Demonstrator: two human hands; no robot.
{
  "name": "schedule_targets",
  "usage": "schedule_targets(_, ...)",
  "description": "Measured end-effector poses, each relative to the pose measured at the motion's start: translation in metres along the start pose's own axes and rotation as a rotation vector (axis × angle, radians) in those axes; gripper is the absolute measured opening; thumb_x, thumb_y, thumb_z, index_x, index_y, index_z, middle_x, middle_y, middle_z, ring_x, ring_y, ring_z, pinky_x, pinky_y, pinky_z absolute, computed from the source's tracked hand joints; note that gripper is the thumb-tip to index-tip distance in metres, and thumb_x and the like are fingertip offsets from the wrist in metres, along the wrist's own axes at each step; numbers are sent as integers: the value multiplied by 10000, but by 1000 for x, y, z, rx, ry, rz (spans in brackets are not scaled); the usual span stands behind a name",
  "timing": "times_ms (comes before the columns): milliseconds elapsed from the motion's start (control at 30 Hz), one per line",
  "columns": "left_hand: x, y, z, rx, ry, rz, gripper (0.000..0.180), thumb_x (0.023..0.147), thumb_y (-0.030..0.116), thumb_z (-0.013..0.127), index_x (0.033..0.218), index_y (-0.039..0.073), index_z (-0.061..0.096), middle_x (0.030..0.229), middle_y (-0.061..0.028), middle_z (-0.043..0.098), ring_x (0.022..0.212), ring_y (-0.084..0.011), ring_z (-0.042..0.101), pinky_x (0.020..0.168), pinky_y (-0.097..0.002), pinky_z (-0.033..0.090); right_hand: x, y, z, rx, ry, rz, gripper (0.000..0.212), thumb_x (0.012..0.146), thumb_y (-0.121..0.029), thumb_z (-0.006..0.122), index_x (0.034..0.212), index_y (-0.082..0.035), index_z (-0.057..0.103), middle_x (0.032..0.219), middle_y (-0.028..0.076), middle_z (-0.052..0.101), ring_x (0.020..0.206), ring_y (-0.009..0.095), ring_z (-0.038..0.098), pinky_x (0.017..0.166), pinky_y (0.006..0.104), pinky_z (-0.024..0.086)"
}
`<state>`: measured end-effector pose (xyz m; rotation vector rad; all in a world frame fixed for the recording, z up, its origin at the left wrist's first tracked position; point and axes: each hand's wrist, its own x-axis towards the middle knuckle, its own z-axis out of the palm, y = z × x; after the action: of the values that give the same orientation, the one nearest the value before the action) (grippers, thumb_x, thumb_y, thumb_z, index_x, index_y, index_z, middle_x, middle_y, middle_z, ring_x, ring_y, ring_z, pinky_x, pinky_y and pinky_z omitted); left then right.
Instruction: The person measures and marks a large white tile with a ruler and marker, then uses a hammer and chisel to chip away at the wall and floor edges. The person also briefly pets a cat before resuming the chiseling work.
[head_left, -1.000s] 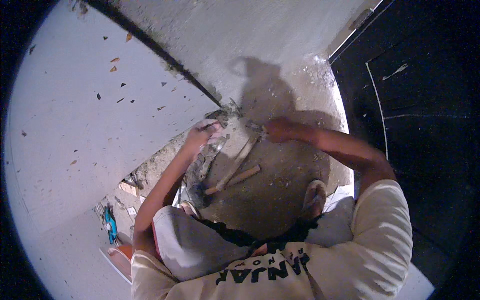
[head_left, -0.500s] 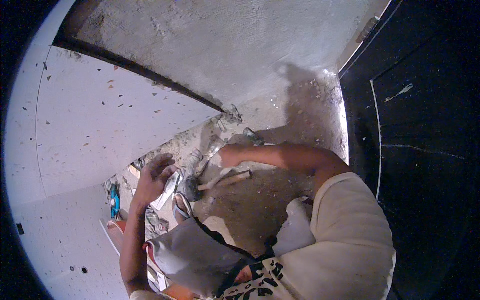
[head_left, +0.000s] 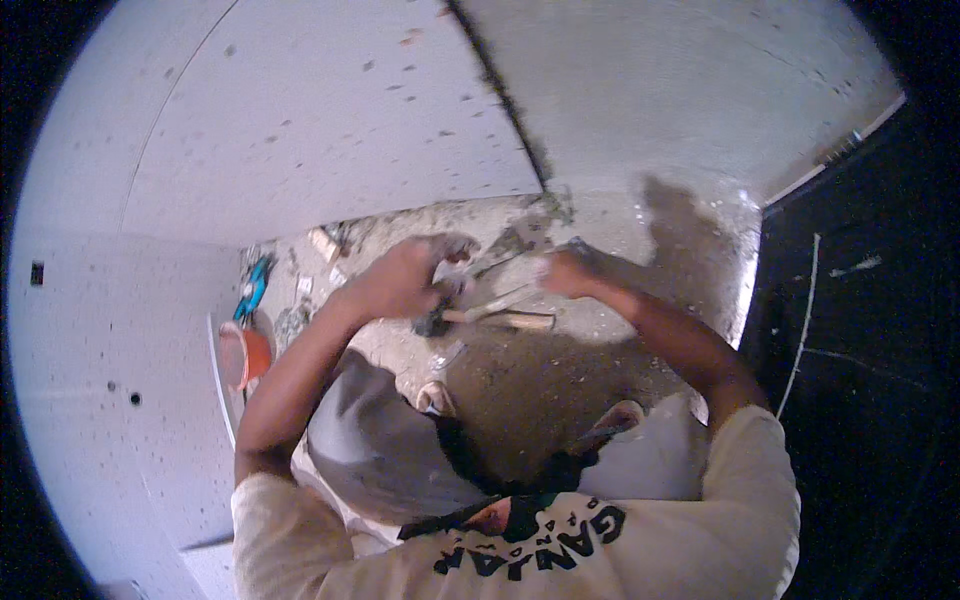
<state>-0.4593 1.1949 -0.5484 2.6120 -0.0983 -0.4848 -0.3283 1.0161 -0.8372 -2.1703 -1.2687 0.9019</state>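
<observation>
My left hand (head_left: pixel 400 282) reaches over the littered floor, its fingers curled but apart, with nothing visible held. Below it lies a hammer with a dark, blocky head (head_left: pixel 432 323) and a wooden handle (head_left: pixel 525 320). A pale stick-like piece (head_left: pixel 505 300) lies beside the handle and runs toward my right hand (head_left: pixel 568 273). That hand is closed; whatever is in its fingers is hidden. Between my hands are a greyish crumpled piece (head_left: pixel 520 235) and other debris, blurred by motion.
A white speckled wall panel (head_left: pixel 330 110) stands at the left, beside bare grey plaster (head_left: pixel 680 90). A black door (head_left: pixel 870 300) rises at the right. Near the left wall are an orange container (head_left: pixel 250 355) and a turquoise item (head_left: pixel 257 285). Rubble lines the panel's foot.
The view has turned, so the scene is shifted and rotated. My left hand has moved right and forward, over the hammer head, closer to my right hand. The right hand stays closed.
</observation>
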Motion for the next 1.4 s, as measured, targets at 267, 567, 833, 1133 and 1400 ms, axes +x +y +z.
schedule_targets(267, -29, -221, 85, 48, 239, -351, 450, 824, 263, 674, 1174, -7, 589, 1064, -212, 659, 1028, -353, 623, 896, -418, 489, -29, 31, -9, -39, 25, 253, 313, 830, -273, 608, 1012, -21, 639, 1008, 217, 655, 911, 352, 637, 818, 441, 496)
schedule_targets(567, -76, -275, 198, 55, 392, -707, 314, 810, 241, 639, 1072, 69, 654, 1078, -204, 619, 975, -358, 625, 837, -431, 515, -47, 21, 18, -271, -78, 186, 357, 876, -318, 609, 1099, -40, 600, 1032, 211, 653, 951, 379, 624, 850, 456, 483)
schedule_targets(833, -114, -329, 237, 99, 421, -702, 234, 785, 187, 612, 977, 64, 667, 1031, -189, 637, 957, -346, 623, 826, -447, 517, -16, -7, 33, -344, -57, 104, 351, 894, -319, 588, 1112, -44, 601, 1006, 210, 651, 938, 396, 616, 843, 474, 478)
schedule_targets(1133, -127, -324, 243, 127, 469, -770, 220, 817, 217, 588, 985, 100, 668, 1035, -143, 628, 1019, -339, 582, 838, -444, 501, -3, -46, 28, -400, -78, 110, 323, 887, -311, 593, 1055, -40, 638, 1000, 213, 653, 946, 394, 613, 840, 481, 472)
schedule_targets(1400, -186, -356, 272, 188, 679, -781, 267, 791, 253, 630, 970, 57, 658, 1030, -167, 609, 1007, -345, 561, 842, -457, 488, -6, -68, 16, -344, -137, 90, 325, 887, -295, 591, 1081, -34, 603, 1007, 233, 637, 965, 406, 599, 834, 486, 465)
